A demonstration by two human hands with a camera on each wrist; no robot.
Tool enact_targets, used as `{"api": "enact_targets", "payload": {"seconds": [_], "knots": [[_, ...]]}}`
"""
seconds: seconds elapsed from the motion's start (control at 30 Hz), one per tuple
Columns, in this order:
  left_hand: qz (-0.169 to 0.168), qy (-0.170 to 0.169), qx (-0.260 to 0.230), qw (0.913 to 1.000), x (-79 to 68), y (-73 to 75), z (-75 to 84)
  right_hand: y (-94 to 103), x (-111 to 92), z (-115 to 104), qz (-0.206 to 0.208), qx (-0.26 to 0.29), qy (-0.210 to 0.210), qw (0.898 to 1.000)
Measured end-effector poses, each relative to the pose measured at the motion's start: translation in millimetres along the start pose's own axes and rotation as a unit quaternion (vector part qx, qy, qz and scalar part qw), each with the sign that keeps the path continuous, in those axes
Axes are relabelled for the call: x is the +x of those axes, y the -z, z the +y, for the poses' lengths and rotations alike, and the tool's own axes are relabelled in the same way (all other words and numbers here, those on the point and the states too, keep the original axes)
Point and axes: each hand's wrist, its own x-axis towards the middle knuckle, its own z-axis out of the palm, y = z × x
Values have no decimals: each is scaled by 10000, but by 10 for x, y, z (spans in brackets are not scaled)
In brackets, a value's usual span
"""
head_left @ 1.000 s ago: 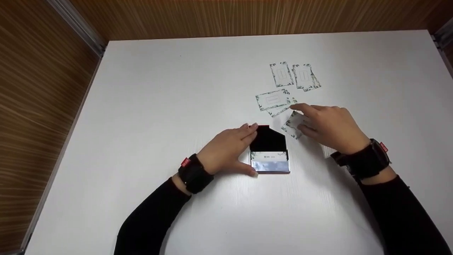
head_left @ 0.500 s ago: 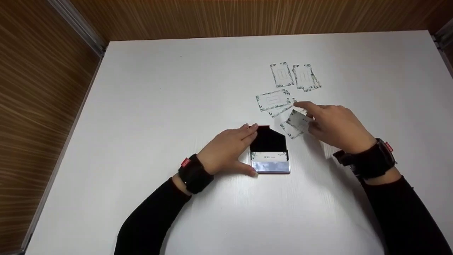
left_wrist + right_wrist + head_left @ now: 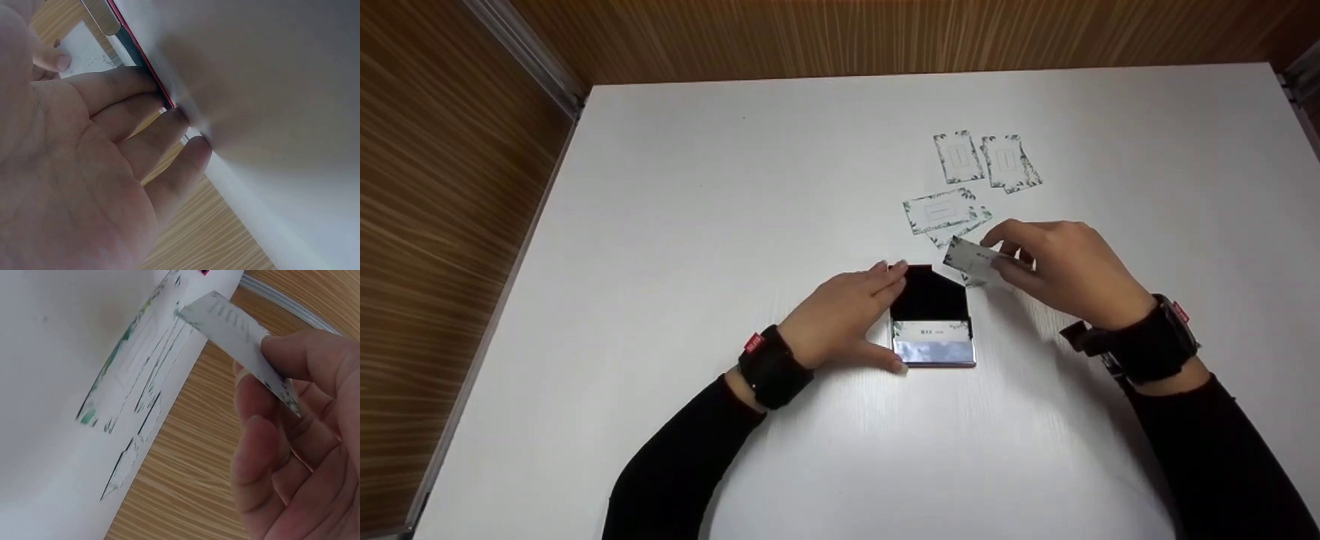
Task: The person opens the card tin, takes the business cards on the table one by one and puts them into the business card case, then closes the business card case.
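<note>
In the head view, my right hand [image 3: 1065, 270] pinches a white business card [image 3: 966, 256] with a leafy green border, holding it tilted above the table. The right wrist view shows this business card [image 3: 233, 334] between thumb and fingers. To its left lies a business card case [image 3: 928, 294], lid folded back, with a black lining and a shiny front pocket. A card [image 3: 930, 331] sticks up from that pocket. My left hand [image 3: 844, 311] rests along the case's left side, fingers straight at the lid and thumb by the lower corner.
Another leafy card [image 3: 973, 280] lies partly hidden below the held one. Two overlapping cards [image 3: 939, 212] lie behind the case. Farther back are a single card [image 3: 958, 157] and an overlapping group [image 3: 1006, 163]. Wood-grain panels [image 3: 840, 37] border the white table [image 3: 697, 187].
My right hand has lifted a business card off the one beneath, and the card has swung left toward the case. The left hand and the case have stayed in place.
</note>
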Motion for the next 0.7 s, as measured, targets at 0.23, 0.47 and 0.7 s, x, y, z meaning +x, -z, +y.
{"api": "enact_targets", "payload": {"seconds": [0.23, 0.47, 0.7], "knots": [[-23, 42, 4, 10000, -3, -4, 5, -44, 19, -72, -50, 304, 174, 9994], [-37, 90, 94, 9999, 10, -6, 20, -99, 30, -126, -309, 887, 166, 9954], [20, 88, 66, 9999, 8, -2, 19, -158, 50, -162, -334, 1309, 523, 9894]]}}
